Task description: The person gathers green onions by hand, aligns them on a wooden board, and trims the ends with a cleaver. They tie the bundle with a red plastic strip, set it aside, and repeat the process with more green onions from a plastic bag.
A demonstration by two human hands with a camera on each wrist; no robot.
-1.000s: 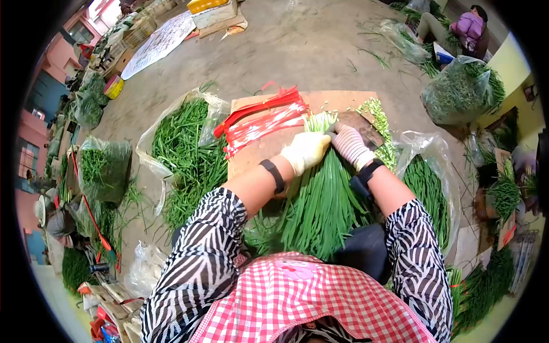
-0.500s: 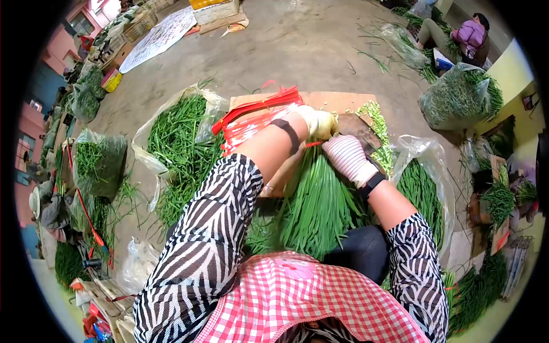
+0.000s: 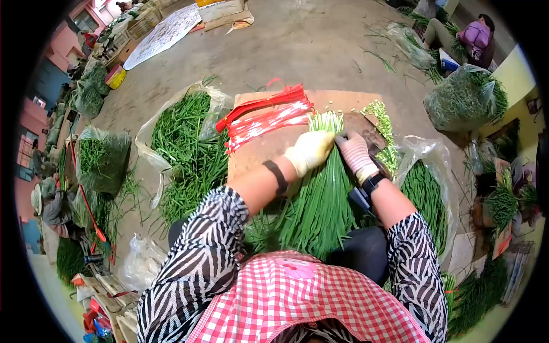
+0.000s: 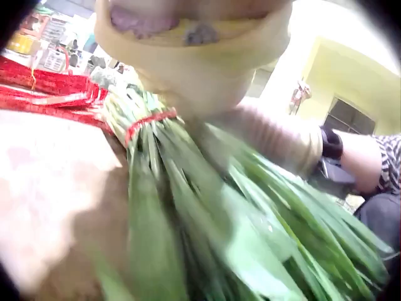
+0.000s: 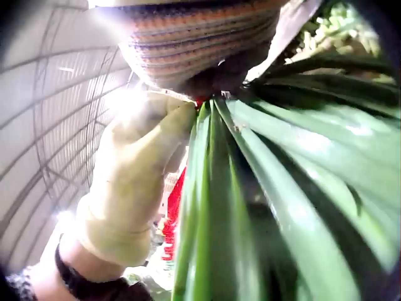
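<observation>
A large bundle of garlic chives [image 3: 323,194] lies with its pale cut ends on the wooden board [image 3: 251,157] and its green leaves spread toward the lap. In the left wrist view a red tie [image 4: 147,120] circles the bundle just below the pale ends. My left hand [image 3: 311,151], in a pale yellow glove, is at the bundle's left side, fingers curled at the tie. From the right, my right hand [image 3: 355,153], in a striped glove, pinches at the same spot. A speck of red shows beneath its fingers in the right wrist view; the fingertips are largely hidden.
Red tie strips [image 3: 266,114] lie on the board's left part. Chopped pale stem ends [image 3: 384,131] are heaped at its right edge beside a dark flat piece [image 3: 366,127]. Open bags of chives stand left [image 3: 186,143] and right [image 3: 426,188]. A seated person [image 3: 474,40] is far right.
My left hand went up over the pale ends, crossing the bundle's top, then came back down to its left side. The red tie appeared around the bundle. My right hand stayed close by.
</observation>
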